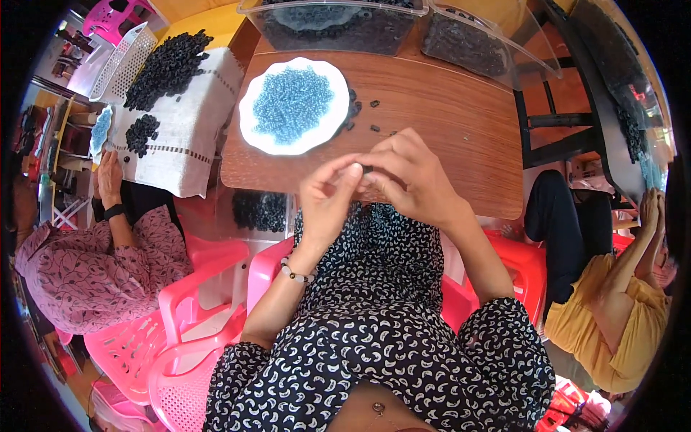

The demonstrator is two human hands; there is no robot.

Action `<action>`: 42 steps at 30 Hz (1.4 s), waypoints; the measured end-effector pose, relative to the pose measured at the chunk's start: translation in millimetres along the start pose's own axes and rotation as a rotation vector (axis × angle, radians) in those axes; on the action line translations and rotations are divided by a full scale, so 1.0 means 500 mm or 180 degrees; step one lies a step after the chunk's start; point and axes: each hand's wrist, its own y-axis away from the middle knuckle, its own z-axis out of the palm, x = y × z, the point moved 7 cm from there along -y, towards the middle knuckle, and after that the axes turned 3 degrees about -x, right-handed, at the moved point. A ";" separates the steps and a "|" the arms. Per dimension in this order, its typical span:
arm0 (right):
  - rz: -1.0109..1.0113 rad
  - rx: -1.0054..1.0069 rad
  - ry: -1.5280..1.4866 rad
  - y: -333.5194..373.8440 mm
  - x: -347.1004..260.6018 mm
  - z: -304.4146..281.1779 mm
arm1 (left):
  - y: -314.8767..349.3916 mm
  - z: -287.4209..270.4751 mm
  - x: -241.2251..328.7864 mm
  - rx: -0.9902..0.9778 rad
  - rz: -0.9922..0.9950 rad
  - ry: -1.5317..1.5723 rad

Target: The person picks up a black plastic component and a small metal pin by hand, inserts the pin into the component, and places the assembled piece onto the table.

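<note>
Head view only: we look steeply down from our own head, close over our lap and the near edge of the wooden table point(446, 122). Fisheye bends the table edges toward the dark rim. Our forearms enter from below, meeting mid-frame. The wide field reaches seated neighbours at both sides and clear plastic bins point(331, 29) at the far edge.

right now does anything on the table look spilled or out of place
Yes, slightly: a few loose black beads lie scattered on the bare wooden table, just right of the white plate of blue beads, instead of in the clear bins. Both hands, left hand and right hand, pinch a small dark piece between them.
</note>
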 end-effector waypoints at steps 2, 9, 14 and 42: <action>0.0009 -0.0121 -0.0031 -0.004 -0.004 0.001 | 0.005 -0.004 0.003 0.0040 -0.0115 0.0100; -0.0110 -0.0400 -0.0428 -0.049 0.008 0.022 | 0.016 -0.045 0.000 0.0265 -0.0272 0.0362; 0.0409 -0.0300 -0.0165 -0.110 0.086 0.058 | 0.023 -0.080 0.005 0.0665 -0.0172 0.0458; 0.1368 -0.0282 -0.0784 -0.184 0.161 0.125 | -0.032 -0.153 0.083 0.1090 0.0043 -0.0129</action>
